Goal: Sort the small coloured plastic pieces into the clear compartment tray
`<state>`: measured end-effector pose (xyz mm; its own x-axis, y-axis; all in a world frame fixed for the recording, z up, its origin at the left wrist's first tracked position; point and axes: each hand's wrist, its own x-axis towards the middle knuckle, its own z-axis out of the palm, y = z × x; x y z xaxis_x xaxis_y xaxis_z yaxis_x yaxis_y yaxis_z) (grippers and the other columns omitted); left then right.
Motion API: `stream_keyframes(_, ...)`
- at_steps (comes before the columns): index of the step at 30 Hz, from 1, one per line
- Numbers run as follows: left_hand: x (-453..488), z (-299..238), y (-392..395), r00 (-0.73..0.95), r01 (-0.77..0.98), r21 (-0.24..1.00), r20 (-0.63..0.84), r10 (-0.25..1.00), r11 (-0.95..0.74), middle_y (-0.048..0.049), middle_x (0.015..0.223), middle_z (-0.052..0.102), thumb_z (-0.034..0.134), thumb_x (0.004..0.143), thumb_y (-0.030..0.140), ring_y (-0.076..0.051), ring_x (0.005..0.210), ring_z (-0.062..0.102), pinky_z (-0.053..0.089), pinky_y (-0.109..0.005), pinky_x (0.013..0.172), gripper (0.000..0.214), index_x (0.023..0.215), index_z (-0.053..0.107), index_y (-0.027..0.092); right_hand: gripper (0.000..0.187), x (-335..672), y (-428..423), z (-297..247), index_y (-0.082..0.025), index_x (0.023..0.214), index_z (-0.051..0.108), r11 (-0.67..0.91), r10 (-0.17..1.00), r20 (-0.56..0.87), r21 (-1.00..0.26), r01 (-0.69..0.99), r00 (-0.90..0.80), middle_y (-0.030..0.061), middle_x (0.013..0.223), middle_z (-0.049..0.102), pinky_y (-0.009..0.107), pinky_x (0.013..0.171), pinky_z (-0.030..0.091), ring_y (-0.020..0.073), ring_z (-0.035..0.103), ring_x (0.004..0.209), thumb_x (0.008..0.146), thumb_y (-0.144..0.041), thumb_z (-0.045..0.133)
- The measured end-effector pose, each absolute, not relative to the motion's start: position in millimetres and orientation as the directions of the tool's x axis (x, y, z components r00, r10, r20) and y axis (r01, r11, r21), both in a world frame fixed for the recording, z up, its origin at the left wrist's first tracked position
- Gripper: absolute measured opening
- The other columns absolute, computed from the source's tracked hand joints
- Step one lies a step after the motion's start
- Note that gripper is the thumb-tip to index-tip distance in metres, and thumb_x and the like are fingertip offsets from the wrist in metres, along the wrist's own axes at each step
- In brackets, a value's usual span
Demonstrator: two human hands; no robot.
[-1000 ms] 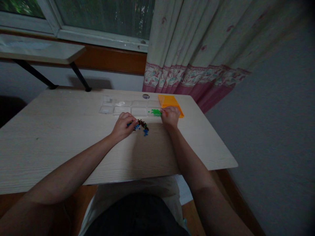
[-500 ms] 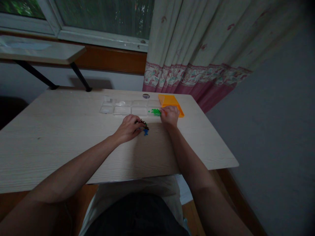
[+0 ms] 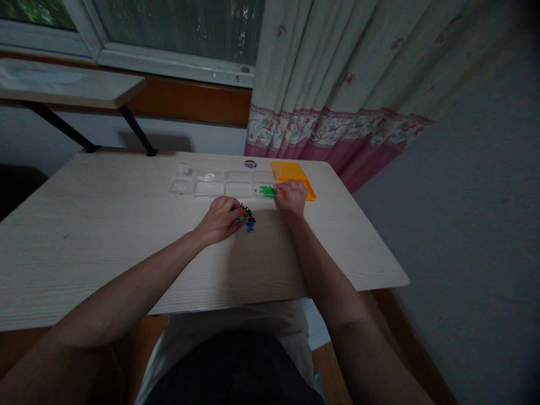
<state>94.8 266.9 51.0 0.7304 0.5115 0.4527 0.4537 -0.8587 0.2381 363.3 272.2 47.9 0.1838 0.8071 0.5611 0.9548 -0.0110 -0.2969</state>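
Observation:
A small pile of dark, blue and brown beads lies on the pale wooden table. My left hand rests over the pile's left side, fingers curled down onto the beads. Behind it stands a clear plastic tray with several compartments; green beads fill its near right compartment. My right hand rests beside that compartment, fingers pinched together at the tray's right edge, perhaps on a tiny bead. An orange lid lies just behind my right hand.
A small dark round mark sits at the table's far edge. A curtain hangs at the back right, a window behind. A second table stands at the far left. The table's right edge is near a grey wall.
My left hand slid right over the bead pile, covering the blue beads on its left side. My right hand stayed by the green beads.

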Motion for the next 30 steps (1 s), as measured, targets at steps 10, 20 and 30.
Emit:
stream_keyframes(10, 94.4, 50.7, 268.0, 0.719, 0.461, 0.271, 0.445, 0.535, -0.845, -0.0066, 0.107, 0.06, 0.067, 0.085, 0.031, -0.026, 0.106, 0.05, 0.038, -0.042, 0.092, 0.016, 0.101, 0.071, 0.027, 0.029, 364.9, 273.8, 45.7, -0.021, 0.1, 0.076, 0.0, 0.803, 0.569, -0.301, 0.954, 0.18, 0.0095, 0.102, 0.069, 0.043, 0.093, 0.034, 0.0268, 0.051, 0.105, 0.094, -0.033, 0.05)
stream_keyframes(20, 97.9, 52.0, 266.1, 0.736, 0.458, 0.235, 0.441, 0.514, -0.858, -0.0082, 0.103, 0.062, 0.057, 0.092, 0.027, -0.025, 0.104, 0.051, 0.038, -0.041, 0.092, 0.014, 0.097, 0.069, 0.022, 0.029, 361.4, 271.4, 49.8, -0.021, 0.1, 0.076, 0.003, 0.81, 0.559, -0.308, 0.951, 0.179, 0.0091, 0.103, 0.07, 0.042, 0.092, 0.034, 0.0264, 0.051, 0.105, 0.094, -0.033, 0.051)
stream_keyframes(30, 95.7, 48.8, 271.9, 0.604, 0.457, 0.373, 0.536, 0.59, -0.807, -0.009, 0.094, 0.062, 0.047, 0.097, 0.031, -0.024, 0.096, 0.051, 0.041, -0.04, 0.089, 0.021, 0.091, 0.063, 0.017, 0.027, 356.9, 269.4, 52.0, -0.022, 0.097, 0.076, 0.078, 0.781, 0.614, -0.277, 0.958, 0.114, 0.0077, 0.098, 0.07, 0.04, 0.091, 0.034, 0.0253, 0.053, 0.101, 0.093, -0.036, 0.054)
